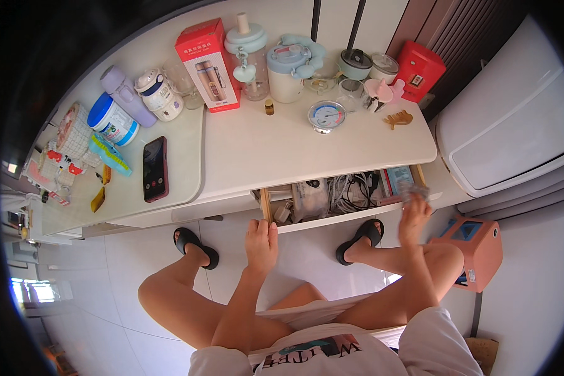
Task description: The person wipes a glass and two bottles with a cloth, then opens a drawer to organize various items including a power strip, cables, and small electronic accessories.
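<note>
Before me a white drawer [305, 224] is pulled out from under the tabletop. My left hand [262, 244] grips the left end of its front edge, fingers curled over the rim. In my right hand [414, 218], above the drawer's right end, is a small greyish see-through item [412, 191], too blurred to name exactly. Inside the drawer lie a white charger plug [283, 212], a clear plastic bag [309, 199] with something pale in it, coiled white cables [343, 192], a black cable [369, 183] and a light-blue flat box or booklet [398, 178].
On the tabletop [263, 150] stand a red cup box [209, 66], several tumblers, a tiny brown bottle [269, 107], a round dial gauge [327, 115] and a brown hair claw [398, 120]. A phone [155, 169] lies at left. A pink stool-like box [472, 251] is by my right knee.
</note>
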Demonstrator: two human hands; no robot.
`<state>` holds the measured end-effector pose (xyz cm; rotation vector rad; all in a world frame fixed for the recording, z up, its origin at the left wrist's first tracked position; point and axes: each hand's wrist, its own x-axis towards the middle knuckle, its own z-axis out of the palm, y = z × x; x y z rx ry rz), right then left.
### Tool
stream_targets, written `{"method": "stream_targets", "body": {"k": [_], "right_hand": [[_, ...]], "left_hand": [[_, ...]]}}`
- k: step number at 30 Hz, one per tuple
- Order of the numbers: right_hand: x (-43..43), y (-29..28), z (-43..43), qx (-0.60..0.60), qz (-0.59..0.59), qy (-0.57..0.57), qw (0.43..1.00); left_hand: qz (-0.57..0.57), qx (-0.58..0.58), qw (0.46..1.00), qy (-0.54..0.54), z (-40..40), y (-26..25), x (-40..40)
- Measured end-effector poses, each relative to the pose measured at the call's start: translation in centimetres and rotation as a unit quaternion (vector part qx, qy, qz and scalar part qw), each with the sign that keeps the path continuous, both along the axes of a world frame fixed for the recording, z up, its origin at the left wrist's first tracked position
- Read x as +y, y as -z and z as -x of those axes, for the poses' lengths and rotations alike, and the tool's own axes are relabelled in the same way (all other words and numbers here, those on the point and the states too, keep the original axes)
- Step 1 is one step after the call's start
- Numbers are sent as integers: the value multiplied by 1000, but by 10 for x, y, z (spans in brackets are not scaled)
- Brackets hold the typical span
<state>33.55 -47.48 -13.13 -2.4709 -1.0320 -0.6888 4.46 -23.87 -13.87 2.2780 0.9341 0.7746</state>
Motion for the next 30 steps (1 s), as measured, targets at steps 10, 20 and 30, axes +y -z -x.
{"method": "stream_targets", "body": {"k": [10,20,30], "right_hand": [[-12,12,-31,-22,-43,135,990],[67,13,98,45,-97,-52,993],[134,-7,214,175,-50,-154,971]], "left_hand": [[-12,-18,1000,-14,0,2,-1],[9,-5,1000,-9,-1,2,0],[79,-25,996,19,8,9,7]]}}
